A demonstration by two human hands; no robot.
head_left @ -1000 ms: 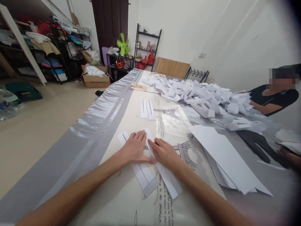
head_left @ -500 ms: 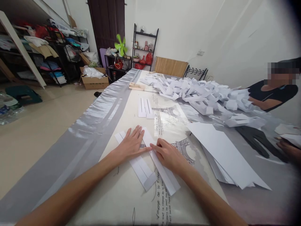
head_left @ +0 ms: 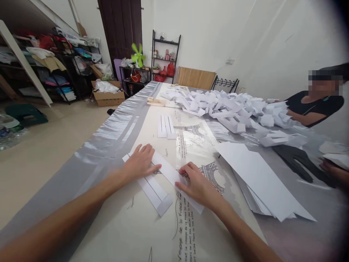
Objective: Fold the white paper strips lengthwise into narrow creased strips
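Side by side on our worktop [head_left: 89,153], one paper strip [head_left: 156,196] lies left of a second strip [head_left: 167,168]; a further pair [head_left: 171,131] sits behind them. To our right, we see a stack of sheets [head_left: 261,174], a paper heap [head_left: 226,105] behind, and what may be cloth [head_left: 296,162] just beside it.

open tablecloth [head_left: 92,153] left of hands [head_left: 139,160]; paper stack [head_left: 261,178] blocks right, paper heap [head_left: 218,103] beyond

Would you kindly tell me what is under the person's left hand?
Under the left hand, a dark-lined white strip shows at both ends; its covered part cannot be seen.
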